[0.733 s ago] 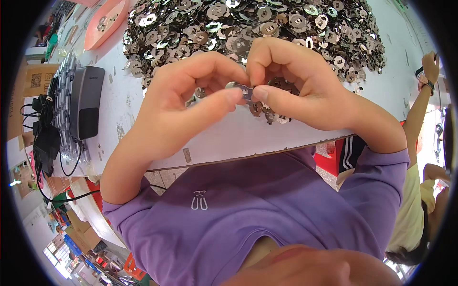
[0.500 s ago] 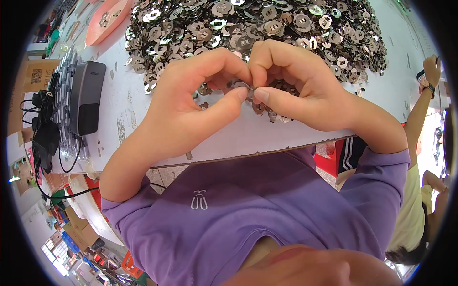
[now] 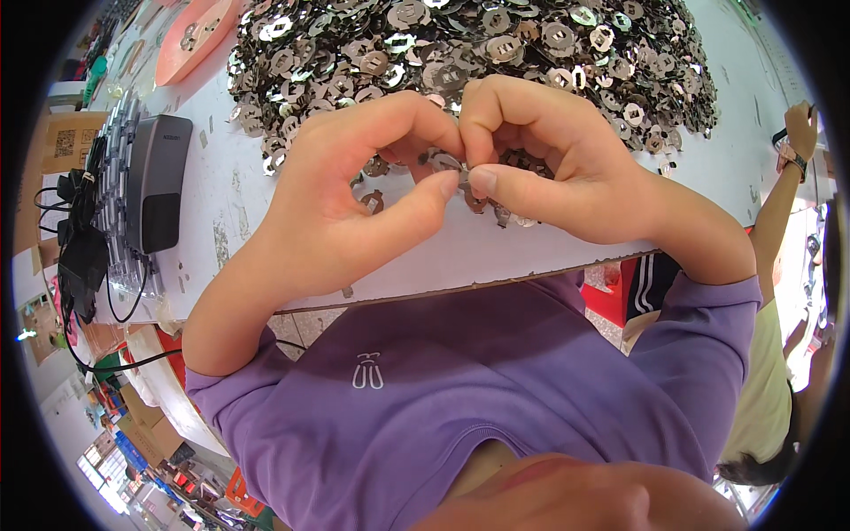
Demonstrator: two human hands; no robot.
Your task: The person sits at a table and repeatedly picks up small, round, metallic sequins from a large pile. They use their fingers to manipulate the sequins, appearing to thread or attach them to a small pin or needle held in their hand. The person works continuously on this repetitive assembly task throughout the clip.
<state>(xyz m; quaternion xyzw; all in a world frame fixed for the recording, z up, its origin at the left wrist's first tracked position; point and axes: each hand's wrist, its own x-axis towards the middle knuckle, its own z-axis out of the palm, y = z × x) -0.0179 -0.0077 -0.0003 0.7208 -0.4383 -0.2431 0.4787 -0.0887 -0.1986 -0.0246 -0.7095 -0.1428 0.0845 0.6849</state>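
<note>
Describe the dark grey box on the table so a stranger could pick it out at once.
Start at the big heap of small metal discs on the white table, then look toward the table's left edge, beyond the left hand. There lies the dark grey box, long with rounded corners, beside a tangle of black cables. It is the only smooth, solid block there.

Shiny metal discs; matt white table; purple cloth shirt.
</note>
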